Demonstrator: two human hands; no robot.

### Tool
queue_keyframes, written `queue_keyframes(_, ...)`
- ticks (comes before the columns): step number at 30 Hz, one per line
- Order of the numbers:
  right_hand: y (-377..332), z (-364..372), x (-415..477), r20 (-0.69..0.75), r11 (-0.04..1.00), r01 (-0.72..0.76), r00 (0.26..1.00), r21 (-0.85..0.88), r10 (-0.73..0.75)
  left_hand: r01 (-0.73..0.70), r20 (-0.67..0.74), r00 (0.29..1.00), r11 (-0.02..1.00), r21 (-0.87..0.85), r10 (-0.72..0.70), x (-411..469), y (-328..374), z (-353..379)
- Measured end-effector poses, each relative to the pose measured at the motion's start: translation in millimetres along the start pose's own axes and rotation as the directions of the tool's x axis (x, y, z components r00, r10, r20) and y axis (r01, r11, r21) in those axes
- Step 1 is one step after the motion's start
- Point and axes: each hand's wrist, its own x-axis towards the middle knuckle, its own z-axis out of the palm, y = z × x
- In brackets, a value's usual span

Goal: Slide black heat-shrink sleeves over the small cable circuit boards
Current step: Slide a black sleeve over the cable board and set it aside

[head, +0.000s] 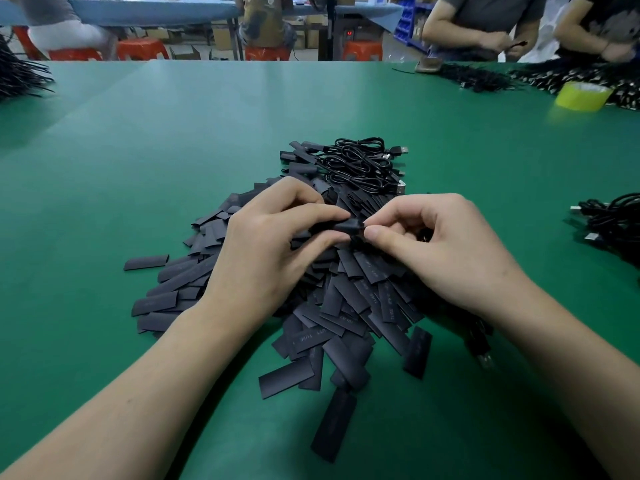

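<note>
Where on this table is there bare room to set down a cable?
Bare mat lies left of the sleeve pile, and right of it before the cable bundle. Crowded: the pile's middle and the far right corner by the tape roll.

One wide-angle camera is worn on the head and aimed forward and down. The counter point(104, 174) is seen from close above, left hand point(266, 244) and right hand point(446, 244) centred, the far room point(311, 32) caught along the top.
</note>
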Motion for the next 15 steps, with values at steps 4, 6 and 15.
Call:
queue_keyframes(4,-1.4,-1.5,0.1,-0.006,1.000,0.004,1.000,-0.014,-0.004,0.007,-0.003,1.000,1.000,-0.001,-0.007,0.3,1.3,1.2)
queue_keyframes(6,-1.8,-2.3,0.2,-0.011,1.000,0.006,1.000,-0.022,-0.007,0.017,-0.002,1.000,1.000,-0.002,-0.017,0.0,1.5,1.0)
queue_keyframes(15,-2.1,-1.1,-0.7,-0.003,1.000,-0.005,1.000,0.000,0.005,0.023,-0.007,1.000,1.000,-0.005,-0.023,0.4,2.4,-1.0)
